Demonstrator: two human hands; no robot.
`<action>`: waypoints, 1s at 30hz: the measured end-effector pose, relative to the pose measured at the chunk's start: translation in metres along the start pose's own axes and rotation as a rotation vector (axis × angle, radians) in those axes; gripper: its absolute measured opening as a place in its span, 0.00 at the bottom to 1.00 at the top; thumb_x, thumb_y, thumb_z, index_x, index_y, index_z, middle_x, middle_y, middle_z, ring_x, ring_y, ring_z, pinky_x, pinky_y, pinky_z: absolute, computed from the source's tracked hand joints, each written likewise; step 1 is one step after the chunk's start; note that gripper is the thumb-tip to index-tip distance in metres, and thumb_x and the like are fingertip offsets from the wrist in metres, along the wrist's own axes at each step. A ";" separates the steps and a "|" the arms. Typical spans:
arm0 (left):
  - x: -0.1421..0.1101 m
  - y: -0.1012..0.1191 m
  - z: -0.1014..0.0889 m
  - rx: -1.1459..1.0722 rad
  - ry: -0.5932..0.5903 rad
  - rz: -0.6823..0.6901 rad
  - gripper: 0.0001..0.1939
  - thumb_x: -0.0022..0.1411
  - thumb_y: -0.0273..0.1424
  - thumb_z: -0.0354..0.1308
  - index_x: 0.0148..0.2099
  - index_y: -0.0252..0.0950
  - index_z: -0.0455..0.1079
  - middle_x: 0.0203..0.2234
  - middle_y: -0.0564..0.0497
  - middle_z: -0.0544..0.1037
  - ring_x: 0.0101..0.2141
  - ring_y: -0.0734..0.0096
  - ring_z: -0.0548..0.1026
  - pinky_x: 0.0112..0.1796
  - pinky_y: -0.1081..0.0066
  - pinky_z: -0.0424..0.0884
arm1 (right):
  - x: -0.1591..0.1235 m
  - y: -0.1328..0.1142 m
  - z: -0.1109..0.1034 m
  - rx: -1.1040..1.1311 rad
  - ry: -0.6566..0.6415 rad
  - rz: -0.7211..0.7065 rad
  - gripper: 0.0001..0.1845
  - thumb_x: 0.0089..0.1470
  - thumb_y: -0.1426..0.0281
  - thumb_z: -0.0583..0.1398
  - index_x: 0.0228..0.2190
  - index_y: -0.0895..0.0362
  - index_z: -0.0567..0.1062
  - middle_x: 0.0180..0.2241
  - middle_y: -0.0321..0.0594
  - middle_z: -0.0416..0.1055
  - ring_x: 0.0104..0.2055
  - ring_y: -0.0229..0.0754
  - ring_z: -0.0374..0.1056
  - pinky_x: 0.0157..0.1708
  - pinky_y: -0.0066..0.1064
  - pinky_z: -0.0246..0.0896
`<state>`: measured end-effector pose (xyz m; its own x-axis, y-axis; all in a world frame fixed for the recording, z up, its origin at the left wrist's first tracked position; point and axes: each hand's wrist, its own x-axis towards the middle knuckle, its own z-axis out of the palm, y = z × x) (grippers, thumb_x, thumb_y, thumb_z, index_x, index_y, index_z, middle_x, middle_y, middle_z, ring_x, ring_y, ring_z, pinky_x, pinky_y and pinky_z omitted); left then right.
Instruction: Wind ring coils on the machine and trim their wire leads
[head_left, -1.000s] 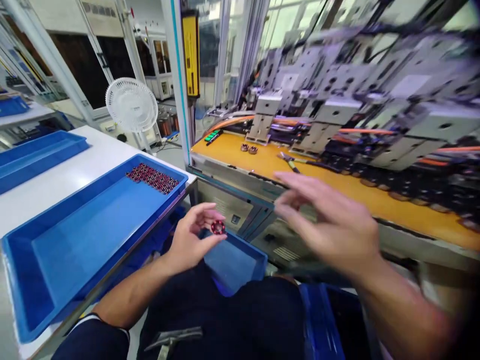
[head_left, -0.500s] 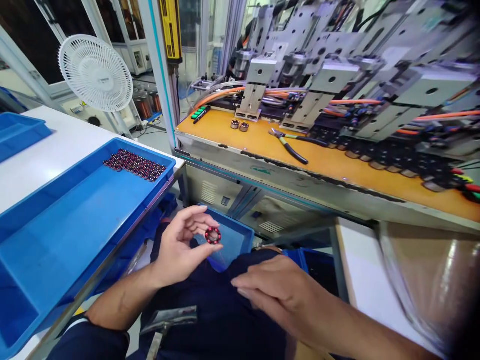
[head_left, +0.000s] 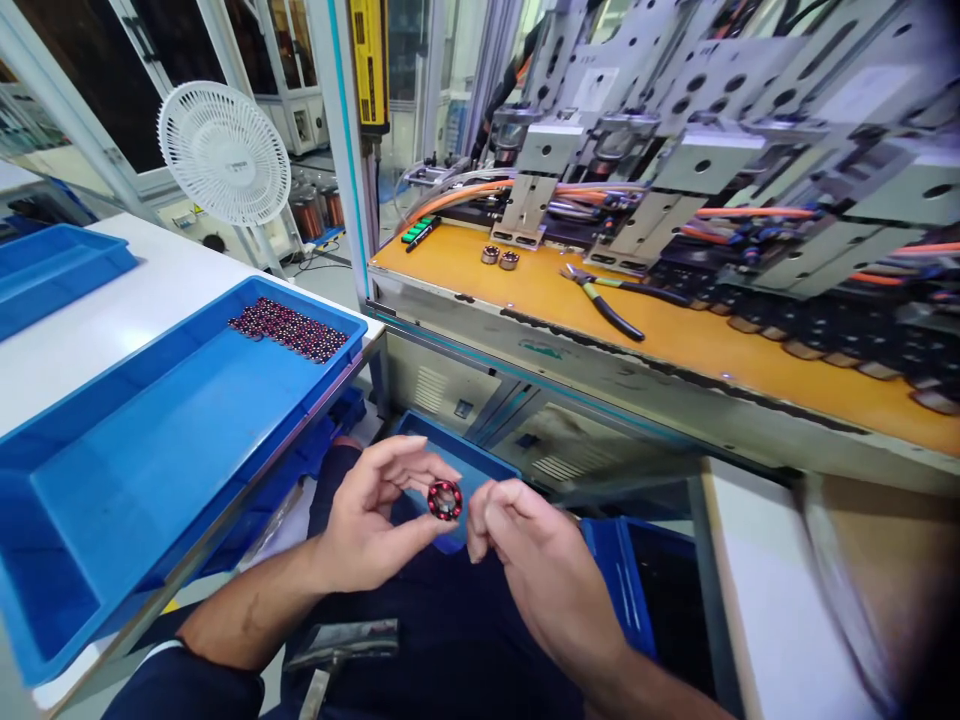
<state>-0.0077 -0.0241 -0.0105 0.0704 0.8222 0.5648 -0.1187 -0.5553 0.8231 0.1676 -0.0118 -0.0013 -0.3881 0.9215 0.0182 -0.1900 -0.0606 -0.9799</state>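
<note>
My left hand (head_left: 382,515) pinches a small ring-shaped motor stator (head_left: 433,489) between thumb and fingers. Dark, with red spots around its rim, the ring has its open centre turned toward me. Close to its right side is my right hand (head_left: 529,550), fingers curled in and pressed together; whether anything is between them is hidden. A narrow gap separates the right fingertips from the ring. On the left, a blue tray (head_left: 150,460) holds many similar red-and-black rings (head_left: 289,330) packed at its far end.
On the machine's orange ledge (head_left: 540,295) lie pliers (head_left: 611,312) and two small metal rings (head_left: 500,258). Steel fixtures (head_left: 536,190) stand behind them. Below my hands is another blue bin (head_left: 480,460). A white fan (head_left: 225,155) stands beyond the white table (head_left: 124,245).
My right hand has moved up and inward, close to the stator, and its fingers have curled. The left hand still holds the stator. The view has shifted slightly.
</note>
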 end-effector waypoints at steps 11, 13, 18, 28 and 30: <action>-0.001 0.004 0.000 -0.262 -0.098 -0.179 0.27 0.56 0.15 0.62 0.55 0.41 0.67 0.46 0.44 0.78 0.42 0.68 0.80 0.43 0.70 0.77 | -0.010 0.006 0.004 0.032 0.015 0.000 0.13 0.62 0.62 0.56 0.28 0.55 0.67 0.29 0.35 0.62 0.34 0.36 0.60 0.38 0.28 0.59; 0.001 -0.001 -0.001 -0.395 -0.082 -0.287 0.19 0.56 0.18 0.63 0.49 0.39 0.73 0.47 0.44 0.78 0.42 0.67 0.79 0.43 0.70 0.77 | -0.014 0.011 0.004 0.031 0.007 0.022 0.14 0.62 0.61 0.56 0.27 0.56 0.67 0.28 0.36 0.63 0.33 0.37 0.60 0.38 0.29 0.58; 0.003 -0.009 -0.001 -0.455 -0.084 -0.364 0.22 0.48 0.24 0.71 0.47 0.42 0.76 0.47 0.46 0.73 0.35 0.75 0.76 0.38 0.73 0.75 | -0.010 -0.002 -0.002 -0.054 -0.031 0.006 0.15 0.59 0.58 0.59 0.29 0.57 0.68 0.29 0.37 0.64 0.32 0.37 0.61 0.34 0.29 0.59; 0.003 -0.003 0.004 -0.424 -0.087 -0.491 0.15 0.52 0.21 0.67 0.44 0.38 0.78 0.41 0.46 0.76 0.33 0.75 0.76 0.36 0.75 0.75 | 0.004 -0.026 -0.013 -0.337 -0.125 0.006 0.18 0.61 0.60 0.54 0.23 0.57 0.65 0.23 0.33 0.61 0.27 0.33 0.56 0.28 0.27 0.53; 0.004 -0.004 0.002 -0.472 -0.102 -0.517 0.15 0.51 0.21 0.67 0.43 0.37 0.78 0.41 0.46 0.77 0.33 0.76 0.76 0.35 0.76 0.74 | 0.008 -0.034 -0.027 -0.381 -0.270 0.059 0.18 0.61 0.61 0.55 0.23 0.58 0.65 0.23 0.33 0.61 0.26 0.33 0.56 0.28 0.26 0.52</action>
<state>-0.0048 -0.0193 -0.0114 0.3237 0.9371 0.1304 -0.4605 0.0356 0.8870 0.1950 0.0077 0.0265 -0.6183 0.7850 -0.0381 0.1646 0.0820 -0.9830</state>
